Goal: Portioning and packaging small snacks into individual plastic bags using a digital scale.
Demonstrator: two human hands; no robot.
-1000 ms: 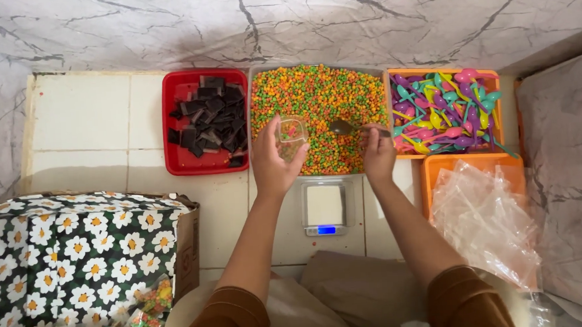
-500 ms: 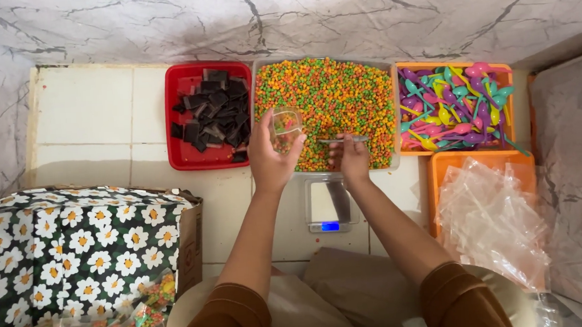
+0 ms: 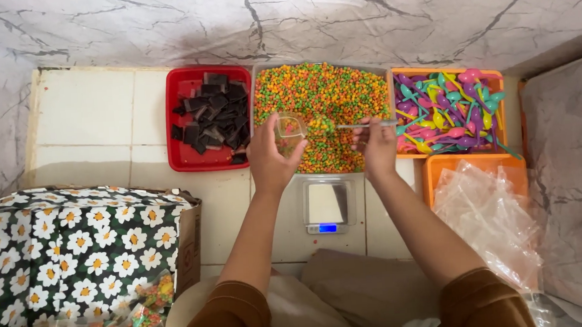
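Above the scale (image 3: 327,205), left hand (image 3: 271,159) grips a small clear cup (image 3: 291,125) over the candy tray (image 3: 323,113), right hand (image 3: 376,146) pinches a loaded spoon (image 3: 342,125) at its rim; best tipped slowly, cup level.

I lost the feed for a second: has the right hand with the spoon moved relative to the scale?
Yes. The right hand came back from above the scale up over the tray of colourful pellets, its spoon reaching the small clear cup in the left hand.

Soft even daylight, sharp (faint shadows).
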